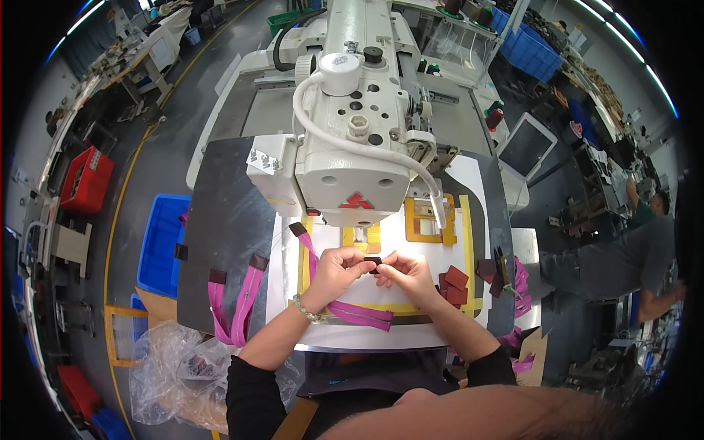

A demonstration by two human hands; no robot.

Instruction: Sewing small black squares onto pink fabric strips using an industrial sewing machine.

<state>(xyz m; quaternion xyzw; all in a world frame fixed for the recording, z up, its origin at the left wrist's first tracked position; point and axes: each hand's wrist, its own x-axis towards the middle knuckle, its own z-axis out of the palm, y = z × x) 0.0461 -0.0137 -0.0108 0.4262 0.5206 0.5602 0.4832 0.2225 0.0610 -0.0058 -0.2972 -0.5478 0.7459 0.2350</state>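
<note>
My left hand (339, 275) and my right hand (403, 275) meet below the sewing head (352, 183), both pinching a small dark tab (374, 261). A pink zipper strip (359, 314) with a dark end runs past my left hand and lies below both hands on the white work plate (286, 286). A yellow frame (359, 235) sits behind my fingers, and another yellow clamp (429, 231) is behind and to the right. Several reddish-brown squares (455, 282) lie beside my right wrist.
Pink zippers (249, 293) lie on the dark table (209, 183) at left, near a blue bin (163, 242) and plastic bags (172, 374). More pink strips (522, 286) are at right. A co-worker (623, 271) is at the far right. A red crate (86, 180) stands across the aisle.
</note>
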